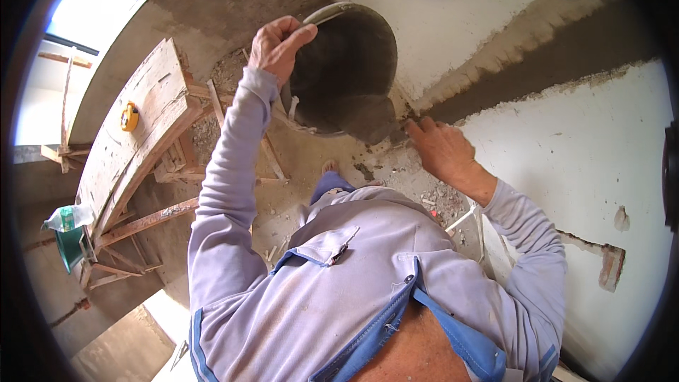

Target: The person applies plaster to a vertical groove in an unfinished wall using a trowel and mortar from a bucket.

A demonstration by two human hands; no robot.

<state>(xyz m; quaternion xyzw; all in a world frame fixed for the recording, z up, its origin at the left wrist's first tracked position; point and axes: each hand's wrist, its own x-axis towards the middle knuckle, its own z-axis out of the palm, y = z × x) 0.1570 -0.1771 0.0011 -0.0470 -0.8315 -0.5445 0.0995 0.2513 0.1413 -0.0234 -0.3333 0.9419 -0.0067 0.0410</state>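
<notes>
A round dark bucket [387, 37] with a pale rim is tipped so that its mouth faces me. My left hand [278, 48] is closed on its rim at the upper left, thumb along the edge. The bucket's inside is dark, and I cannot make out how much it holds. My right hand [445, 152] is closed around the handle of a trowel [371, 120]. The trowel's grey, mortar-smeared blade lies at the bucket's lower right edge, partly over the mouth. Most of the trowel handle is hidden by my fingers.
On the left stands a wooden plank scaffold [138, 124] bearing a yellow tape measure [129, 117]. A plastic bottle [68, 218] sits by a green container [69, 247]. At right, a white wall [566, 148] carries a band of grey mortar [523, 64]. Rubble [445, 198] litters the floor.
</notes>
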